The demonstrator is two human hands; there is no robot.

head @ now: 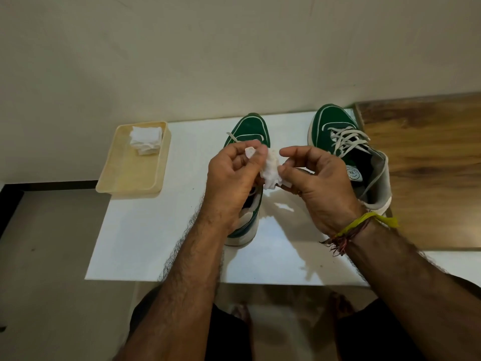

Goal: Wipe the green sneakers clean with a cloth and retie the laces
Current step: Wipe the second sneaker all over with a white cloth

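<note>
Head view: both hands' fingers pinching crumpled white cloth [270, 170], left hand [231, 175] and right hand [317, 183] hiding left sneaker's [253, 128] laces.

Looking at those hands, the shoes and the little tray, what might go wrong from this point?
1. The white cloth, pinched between the left hand and right hand, looks thin and crumpled; it might tear or shed bits while wiping.
2. The right sneaker stands near the white board's far right corner, so a nudge could push it off.
3. Its laces lie loose and could snag a finger.
</note>
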